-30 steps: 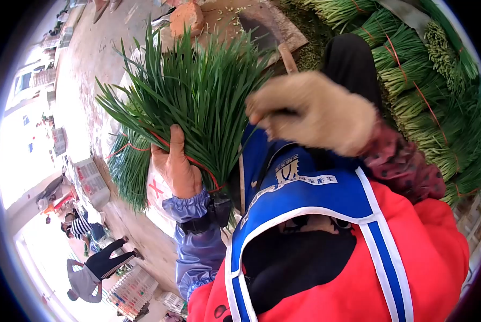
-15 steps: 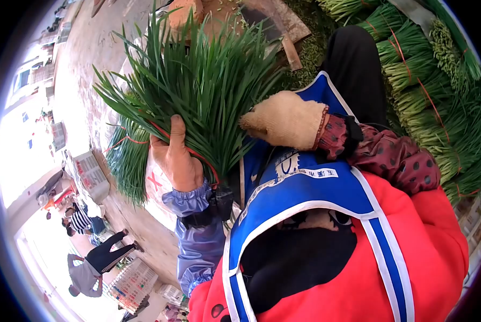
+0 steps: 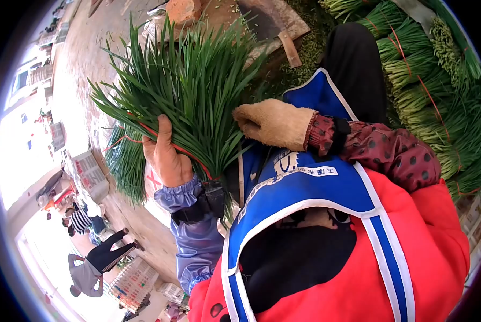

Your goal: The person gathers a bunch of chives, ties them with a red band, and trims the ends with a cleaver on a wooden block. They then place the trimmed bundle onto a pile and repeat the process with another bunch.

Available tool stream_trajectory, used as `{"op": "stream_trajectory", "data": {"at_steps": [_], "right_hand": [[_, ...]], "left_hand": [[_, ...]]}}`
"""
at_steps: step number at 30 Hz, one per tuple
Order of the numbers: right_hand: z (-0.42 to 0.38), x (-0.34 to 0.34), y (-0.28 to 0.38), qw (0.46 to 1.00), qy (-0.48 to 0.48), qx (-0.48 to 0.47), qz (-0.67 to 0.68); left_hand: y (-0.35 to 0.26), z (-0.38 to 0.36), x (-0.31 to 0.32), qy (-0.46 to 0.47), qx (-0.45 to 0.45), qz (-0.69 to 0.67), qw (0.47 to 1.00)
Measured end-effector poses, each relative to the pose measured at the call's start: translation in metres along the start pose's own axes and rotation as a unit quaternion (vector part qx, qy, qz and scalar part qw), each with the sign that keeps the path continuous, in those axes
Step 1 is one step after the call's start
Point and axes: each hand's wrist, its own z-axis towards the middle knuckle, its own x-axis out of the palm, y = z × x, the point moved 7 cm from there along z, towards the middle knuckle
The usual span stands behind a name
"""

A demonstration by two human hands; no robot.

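Observation:
My left hand (image 3: 169,158), bare below a shiny purple sleeve, is closed around a large bunch of green chives (image 3: 189,91), thumb lying along the leaves. The leaves fan upward and away from me. A red cord (image 3: 189,152) runs diagonally from by the thumb to the lower part of the bunch. My right hand (image 3: 275,122), in a tan fuzzy glove, is curled closed at the bunch's right side, against or very near the leaves. What its fingers hold, if anything, is hidden.
Another tied chive bundle (image 3: 125,166) lies left of my hand. Stacked chive bundles (image 3: 428,102) with red ties fill the right. A brick (image 3: 183,12) and a board with a wooden strip (image 3: 290,49) lie ahead. A person (image 3: 93,265) stands far left near a newspaper-wrapped stack (image 3: 133,284).
Both hands and the bunch have shifted slightly left. The right glove has turned a little, showing more of its curled fingers. My left hand keeps its hold on the chives.

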Motion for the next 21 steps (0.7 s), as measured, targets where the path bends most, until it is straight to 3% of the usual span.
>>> {"op": "stream_trajectory", "data": {"at_steps": [5,14,16,17,21], "right_hand": [[0.001,-0.007,-0.001,0.998,-0.061,-0.018,0.028],[-0.007,-0.006,0.013,0.999,0.000,-0.032,-0.026],[-0.008,0.002,0.009,0.986,0.115,0.050,-0.111],[-0.008,0.010,0.002,0.984,0.118,-0.003,-0.132],[-0.014,0.024,-0.006,0.960,0.203,-0.011,-0.194]], "left_hand": [[0.001,0.003,-0.005,0.004,0.005,-0.017,1.000],[0.004,0.018,-0.030,-0.022,0.002,-0.021,1.000],[0.005,0.019,-0.031,-0.025,0.000,0.007,1.000],[0.006,0.023,-0.037,-0.023,0.000,0.008,1.000],[0.012,0.036,-0.054,-0.020,-0.027,0.025,0.999]]}}
